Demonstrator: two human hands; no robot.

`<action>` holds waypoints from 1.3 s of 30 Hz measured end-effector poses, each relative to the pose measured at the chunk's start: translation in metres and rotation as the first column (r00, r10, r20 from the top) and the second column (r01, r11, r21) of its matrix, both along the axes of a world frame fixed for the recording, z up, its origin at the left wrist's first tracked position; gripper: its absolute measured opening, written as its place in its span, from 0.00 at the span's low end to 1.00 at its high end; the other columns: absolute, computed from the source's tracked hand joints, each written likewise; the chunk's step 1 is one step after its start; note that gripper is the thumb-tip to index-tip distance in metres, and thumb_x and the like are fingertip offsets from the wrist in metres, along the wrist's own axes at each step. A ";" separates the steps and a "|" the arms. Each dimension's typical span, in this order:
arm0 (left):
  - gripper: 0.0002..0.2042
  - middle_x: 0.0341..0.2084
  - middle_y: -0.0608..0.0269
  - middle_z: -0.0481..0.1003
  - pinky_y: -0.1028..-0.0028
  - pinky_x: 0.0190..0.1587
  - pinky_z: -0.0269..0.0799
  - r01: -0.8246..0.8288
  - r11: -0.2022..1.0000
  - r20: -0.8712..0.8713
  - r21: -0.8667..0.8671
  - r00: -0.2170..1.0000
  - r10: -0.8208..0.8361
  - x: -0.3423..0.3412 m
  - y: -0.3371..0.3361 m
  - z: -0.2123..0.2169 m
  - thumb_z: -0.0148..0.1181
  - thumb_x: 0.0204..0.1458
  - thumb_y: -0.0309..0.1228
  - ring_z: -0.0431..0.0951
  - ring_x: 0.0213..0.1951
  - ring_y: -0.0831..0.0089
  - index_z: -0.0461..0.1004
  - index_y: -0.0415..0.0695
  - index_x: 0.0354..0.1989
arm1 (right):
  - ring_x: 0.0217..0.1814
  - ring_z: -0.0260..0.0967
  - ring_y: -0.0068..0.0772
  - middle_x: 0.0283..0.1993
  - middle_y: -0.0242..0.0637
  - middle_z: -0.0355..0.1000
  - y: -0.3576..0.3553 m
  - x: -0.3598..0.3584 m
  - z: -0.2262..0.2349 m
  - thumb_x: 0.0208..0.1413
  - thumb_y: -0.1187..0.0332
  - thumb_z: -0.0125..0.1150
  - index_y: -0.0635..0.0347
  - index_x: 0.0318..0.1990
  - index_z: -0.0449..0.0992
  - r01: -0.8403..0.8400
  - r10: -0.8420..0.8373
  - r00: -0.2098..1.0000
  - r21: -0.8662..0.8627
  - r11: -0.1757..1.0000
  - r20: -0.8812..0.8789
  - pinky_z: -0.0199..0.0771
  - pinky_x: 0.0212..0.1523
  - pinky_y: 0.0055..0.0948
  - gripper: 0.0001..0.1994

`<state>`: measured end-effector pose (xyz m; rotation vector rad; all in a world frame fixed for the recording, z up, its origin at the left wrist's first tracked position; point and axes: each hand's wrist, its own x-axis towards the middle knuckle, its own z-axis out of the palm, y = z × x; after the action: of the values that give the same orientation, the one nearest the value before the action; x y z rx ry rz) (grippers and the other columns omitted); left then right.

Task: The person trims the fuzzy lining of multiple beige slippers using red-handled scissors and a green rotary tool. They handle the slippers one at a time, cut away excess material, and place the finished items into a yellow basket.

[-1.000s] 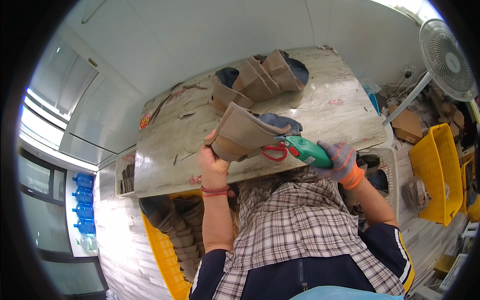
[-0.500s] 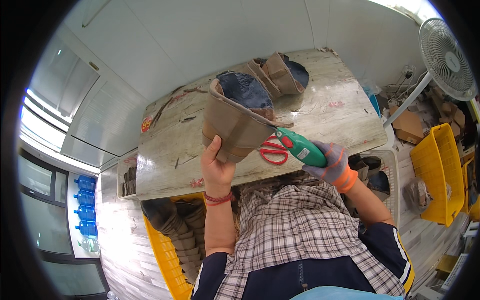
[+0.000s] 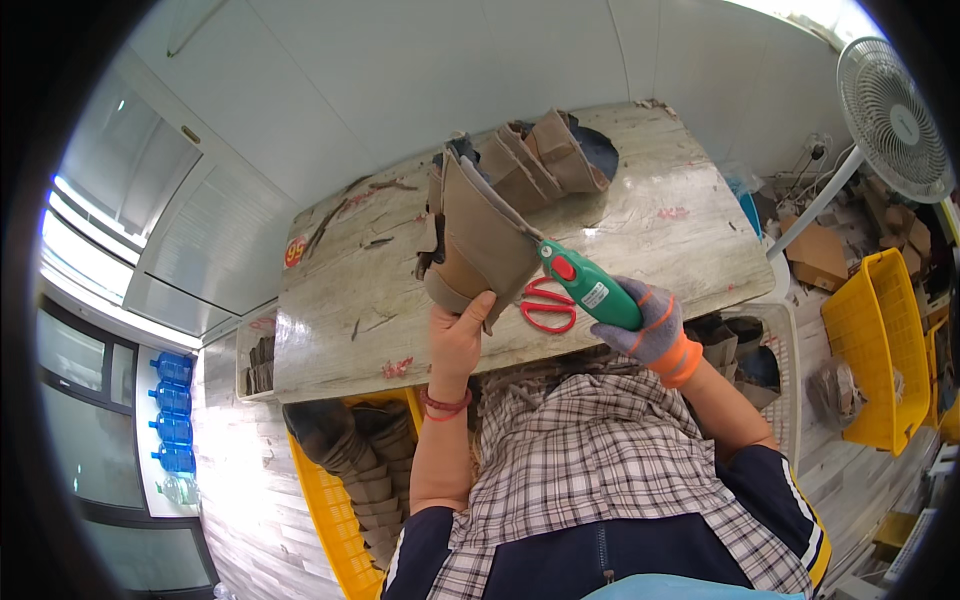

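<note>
Where left fingers (image 3: 474,313) pinch, upper (image 3: 490,240) extends beyond.

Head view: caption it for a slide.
Left hand holds a curved brown piece; gloved right hand holds a green tool at its edge.

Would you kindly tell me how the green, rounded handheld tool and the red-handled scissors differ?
The green, rounded handheld tool is gripped in the gloved right hand; the red-handled scissors lie on the pale wood-grain table. The tool has one thick body; the scissors show two open loops. Both have red parts.
</note>
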<state>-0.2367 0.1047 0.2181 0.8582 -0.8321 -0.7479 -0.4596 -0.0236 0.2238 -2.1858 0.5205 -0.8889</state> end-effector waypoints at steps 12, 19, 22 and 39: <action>0.12 0.40 0.57 0.76 0.71 0.44 0.66 -0.378 0.924 0.856 -0.058 0.457 0.241 0.005 -0.007 -0.032 0.53 0.55 0.23 0.74 0.39 0.65 0.71 0.37 0.47 | 0.29 0.73 0.25 0.31 0.40 0.76 0.005 0.008 -0.001 0.43 0.60 0.71 0.66 0.48 0.70 0.109 -0.118 0.993 0.286 0.952 0.014 0.74 0.32 0.24 0.27; 0.16 0.44 0.46 0.71 0.58 0.51 0.62 -0.425 0.905 0.963 -0.038 0.226 0.147 0.002 -0.002 -0.049 0.54 0.45 0.19 0.67 0.47 0.45 0.73 0.39 0.45 | 0.31 0.71 0.20 0.32 0.38 0.75 0.004 0.011 -0.007 0.45 0.59 0.71 0.67 0.48 0.70 0.122 -0.159 0.985 0.378 0.918 0.067 0.73 0.32 0.23 0.27; 0.17 0.48 0.44 0.68 0.53 0.54 0.58 -0.414 0.910 0.964 -0.019 0.235 0.128 0.000 0.002 -0.051 0.53 0.44 0.19 0.64 0.51 0.44 0.73 0.41 0.46 | 0.31 0.70 0.20 0.32 0.38 0.75 0.004 0.014 -0.004 0.45 0.59 0.70 0.68 0.48 0.70 0.115 -0.160 0.985 0.428 0.897 0.070 0.72 0.32 0.23 0.26; 0.20 0.46 0.42 0.68 0.58 0.56 0.58 -0.779 0.622 0.990 -0.079 0.011 0.140 0.132 0.047 -0.054 0.60 0.45 0.27 0.65 0.51 0.47 0.69 0.34 0.48 | 0.28 0.70 0.22 0.28 0.37 0.74 -0.026 -0.021 -0.047 0.44 0.57 0.71 0.63 0.45 0.73 0.377 -0.362 0.926 0.342 0.861 -0.110 0.70 0.31 0.24 0.25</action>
<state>-0.1049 0.1518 0.1644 2.1459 -1.3140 0.4769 -0.4805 -0.0497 0.1765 -1.7995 1.0650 -0.8635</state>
